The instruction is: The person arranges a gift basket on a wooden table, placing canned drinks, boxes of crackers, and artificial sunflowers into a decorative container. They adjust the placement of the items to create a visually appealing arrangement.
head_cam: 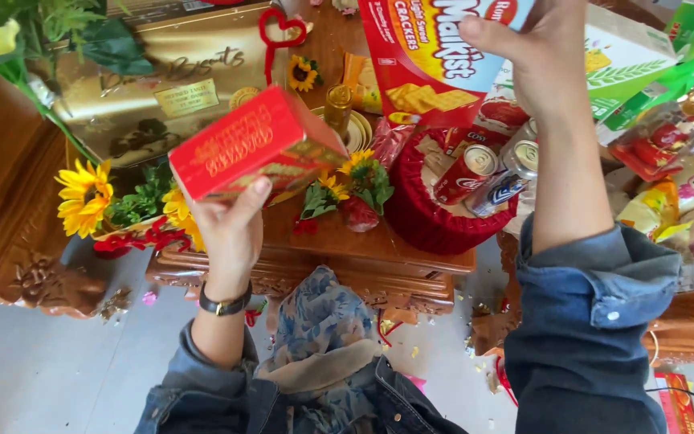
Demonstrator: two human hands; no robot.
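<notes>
Two hands: both are working above the carved wooden table (411, 261), each gripping one box.
Cracker box (427, 56): one large red carton is hanging over the table's far edge; the right hand (540, 60) is closing on its right side, thumb across the front. It is looking light and stiff, though thin card will probably dent, so holding it by the side edges seems best.
Small red box (255, 145): one is being held tilted over the table's near left corner; the left hand (230, 225) is pinching its lower edge, thumb in front. It is looking light, rigid and easy to take by the narrow ends.
Red basket (423, 217): one is sitting by the near right edge.
Cans (467, 173): three are lying in that basket.
Sunflowers (83, 197): at least five are showing, mostly along the left edge.
</notes>
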